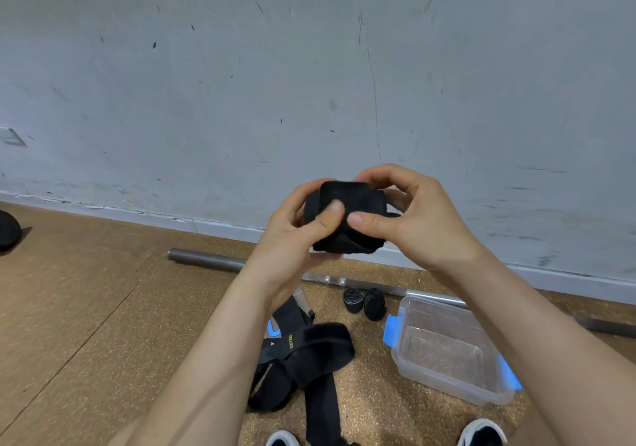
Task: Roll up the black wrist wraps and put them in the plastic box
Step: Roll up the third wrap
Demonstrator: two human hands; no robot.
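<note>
Both forearms reach forward from the bottom edge and meet in front of the wall, where the two hands hold one black wrist wrap (347, 218) between them. It is wound into a squat, nearly square roll, raised well above the floor.

The left-hand grip (292, 235) cups the roll from its left side and underneath, with the thumb pressed flat on the near face. The right-hand grip (413, 211) curls its fingers over the top and far side, and its thumb lies on the near face just beside the left thumb. Both grips are narrow and closed on the roll. A short tail seems to stick out toward the right palm, so this roll looks almost wound but not finished.

Straight below the grip, two rolled wraps (364, 302) lie side by side on the floor (103, 308). They are near the plastic box (447, 385) but outside it. The box sits below and right of the grip, open, and appears to hold nothing. Below and slightly left of the grip is a heap of loose black straps (309, 352), unrolled, partly covering what looks like the box lid (273, 330).

As I judge it, rolling is about halfway done and boxing has not begun.
</note>
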